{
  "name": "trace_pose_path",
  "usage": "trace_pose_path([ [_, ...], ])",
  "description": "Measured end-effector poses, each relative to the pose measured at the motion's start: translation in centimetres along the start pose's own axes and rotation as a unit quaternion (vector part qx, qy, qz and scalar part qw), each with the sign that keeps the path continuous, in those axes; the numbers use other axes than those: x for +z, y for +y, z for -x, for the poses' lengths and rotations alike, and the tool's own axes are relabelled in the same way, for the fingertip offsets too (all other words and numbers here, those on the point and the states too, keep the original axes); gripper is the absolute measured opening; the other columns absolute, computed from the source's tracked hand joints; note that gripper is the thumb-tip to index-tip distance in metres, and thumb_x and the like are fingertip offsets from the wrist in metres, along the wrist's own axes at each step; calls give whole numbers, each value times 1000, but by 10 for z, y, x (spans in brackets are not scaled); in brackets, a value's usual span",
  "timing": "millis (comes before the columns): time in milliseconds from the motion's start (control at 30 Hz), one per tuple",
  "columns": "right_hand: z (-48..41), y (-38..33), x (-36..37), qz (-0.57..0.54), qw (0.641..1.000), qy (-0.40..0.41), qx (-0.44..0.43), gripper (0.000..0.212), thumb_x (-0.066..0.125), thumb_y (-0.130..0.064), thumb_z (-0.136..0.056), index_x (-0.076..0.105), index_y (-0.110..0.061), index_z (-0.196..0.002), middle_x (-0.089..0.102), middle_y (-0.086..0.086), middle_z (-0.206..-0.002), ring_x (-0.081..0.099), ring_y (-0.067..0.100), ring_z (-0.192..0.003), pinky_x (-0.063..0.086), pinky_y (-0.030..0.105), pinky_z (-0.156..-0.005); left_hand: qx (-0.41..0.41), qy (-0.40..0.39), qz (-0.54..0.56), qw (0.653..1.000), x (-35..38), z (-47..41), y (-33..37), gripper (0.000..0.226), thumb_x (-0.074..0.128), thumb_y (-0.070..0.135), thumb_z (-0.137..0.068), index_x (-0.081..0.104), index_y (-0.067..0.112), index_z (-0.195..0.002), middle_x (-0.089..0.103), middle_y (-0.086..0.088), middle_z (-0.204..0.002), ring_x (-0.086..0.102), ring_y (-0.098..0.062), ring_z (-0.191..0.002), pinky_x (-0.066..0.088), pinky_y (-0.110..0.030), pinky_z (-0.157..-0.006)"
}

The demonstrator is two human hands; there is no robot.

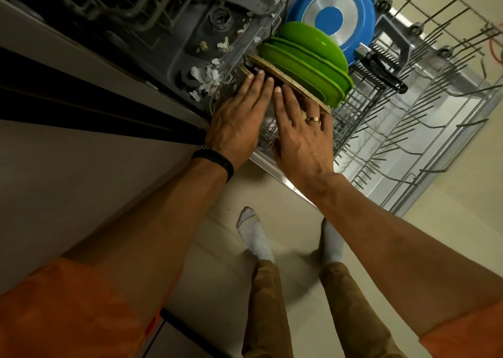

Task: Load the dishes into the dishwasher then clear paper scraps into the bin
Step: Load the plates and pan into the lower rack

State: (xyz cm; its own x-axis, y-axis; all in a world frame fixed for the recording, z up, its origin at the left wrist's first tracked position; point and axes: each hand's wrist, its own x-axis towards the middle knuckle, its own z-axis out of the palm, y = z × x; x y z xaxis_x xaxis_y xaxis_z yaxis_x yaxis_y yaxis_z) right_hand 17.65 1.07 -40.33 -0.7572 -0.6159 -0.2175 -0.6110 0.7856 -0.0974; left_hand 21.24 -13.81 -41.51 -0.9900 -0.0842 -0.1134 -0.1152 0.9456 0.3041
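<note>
head view: looks steeply down over both forearms into an open dishwasher, with the frame tilted.
cork mats point(295, 87): stand on edge at the near end of the lower rack point(408, 129), flat against the green plates point(313, 77); a second cork edge shows just behind the fingertips, mostly covered.
left hand point(236, 112): fingers straight and together, tips pressed on the cork face, holding nothing; black wristband point(215, 160) at the wrist.
right hand point(302, 129): fingers straight and spread flat on the same cork face, gripping nothing; gold ring point(313, 119) on one finger; the thumb is hard to make out.
stack behind: green plates, then a green bowl point(307, 42), then a blue pan point(332, 17) showing its underside, its black handle point(386, 72) pointing right.
paper scraps point(206, 77): white bits scattered on the tub floor point(190, 31), just left of the hands.
hidden: the rack tines under both hands; the lower edge of the cork mats.
cut off: upper rack point(109, 1) at the top edge, orange sleeves at the bottom corners.
open room: bare tines across the right half of the lower rack.
edges: door rim point(280, 172) under the right wrist; cabinet front point(81, 180) close along the left arm.
</note>
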Motion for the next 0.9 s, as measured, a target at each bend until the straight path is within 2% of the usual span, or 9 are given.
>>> trace_pose_path([
  [100, -3, -2, -2, -5, 1000, -6, -3, 90, 67, -32, -92, 16, -9, -163, 24, 10, -168, 31, 38, -147, 31, 54, -115, -4, -14, 0, 1000, -4, -1, 1, 78, 59, -3, -91, 25, 11, -160, 20, -11, -168, 16, -26, -156, 30, -39, -119],
  [233, 0, 1, -8, -24, 999, -32, 1, 98, 69, -38, -90, 10, -11, -163, 17, 9, -170, 25, 36, -150, 29, 53, -117, -23, -42, -19, 999, -11, -5, 8, 79, 59, 6, -94, 18, 15, -161, 12, -8, -170, 9, -23, -157, 29, -44, -121],
  [367, 16, 12, -28, -24, 999, -42, -11, 94, 70, -36, -90, 14, -13, -163, 18, 10, -169, 28, 36, -148, 36, 53, -112, -20, -47, -31, 998, -27, -3, 21, 77, 59, 10, -96, 18, 16, -161, 13, -6, -170, 13, -23, -156, 28, -42, -120],
  [500, 32, 27, -67, -15, 997, -72, -20, 90, 64, -40, -94, 11, -17, -164, 10, 8, -171, 22, 33, -152, 32, 52, -115, -47, -51, -32, 997, -59, 5, 44, 76, 60, 13, -96, 20, 18, -161, 16, -6, -169, 17, -23, -155, 26, -42, -121],
  [633, 46, 36, -140, -10, 996, -72, -50, 90, 65, -41, -93, 13, -17, -163, 11, 9, -171, 21, 35, -153, 30, 52, -118, -75, -46, -30, 996, -118, 21, 77, 72, 59, 15, -98, 22, 19, -160, 17, -5, -169, 18, -23, -154, 27, -45, -122],
  [733, 56, 35, -204, -6, 996, -45, -75, 91, 70, -38, -90, 19, -15, -162, 18, 11, -169, 25, 35, -151, 31, 52, -118, -103, -38, -28, 994, -172, 36, 105, 71, 55, 20, -100, 20, 21, -161, 13, -3, -170, 16, -22, -155, 24, -45, -123],
  [900, 85, 31, -313, -13, 993, 10, -120, 83, 71, -36, -90, 29, -15, -158, 29, 9, -164, 32, 32, -148, 37, 54, -113, -136, 28, -52, 989, -270, 79, 161, 64, 59, 21, -95, 37, 17, -155, 33, -7, -163, 37, -28, -146, 41, -50, -112],
])
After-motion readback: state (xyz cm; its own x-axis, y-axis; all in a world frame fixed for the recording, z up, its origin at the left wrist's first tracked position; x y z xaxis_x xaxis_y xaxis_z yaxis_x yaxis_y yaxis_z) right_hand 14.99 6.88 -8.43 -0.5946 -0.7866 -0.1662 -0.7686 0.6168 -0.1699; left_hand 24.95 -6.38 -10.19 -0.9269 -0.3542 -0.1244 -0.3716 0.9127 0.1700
